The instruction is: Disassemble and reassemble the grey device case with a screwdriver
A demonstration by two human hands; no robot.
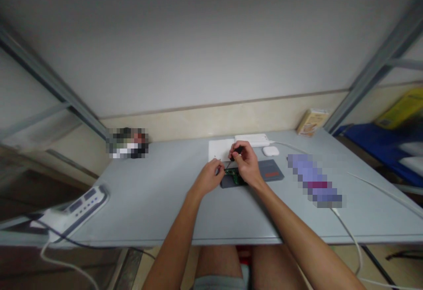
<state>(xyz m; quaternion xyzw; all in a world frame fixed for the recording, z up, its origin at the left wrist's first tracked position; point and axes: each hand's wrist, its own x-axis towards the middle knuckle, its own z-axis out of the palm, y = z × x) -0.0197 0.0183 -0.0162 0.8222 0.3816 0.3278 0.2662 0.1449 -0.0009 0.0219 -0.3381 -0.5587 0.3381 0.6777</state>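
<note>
A small green circuit board (235, 177) lies over a flat dark grey case (272, 169) with a reddish mark on its right part. My left hand (210, 176) has its fingers closed at the board's left edge. In my right hand (247, 163) is a screwdriver (236, 151) with a black handle, tilted so its thin shaft points down and left towards the board. My fingers partly hide the handle, and the exact spot the tip touches is too small to tell. A white sheet of paper (218, 150) lies just behind both hands.
Beyond the paper lies a white power bank (253, 139) with a cable, near a white earbud case (270, 151). A blurred-out phone-like object (312, 180) is at right. A power strip (77, 210) sits left, a box (311, 122) back right, on the table (148, 202).
</note>
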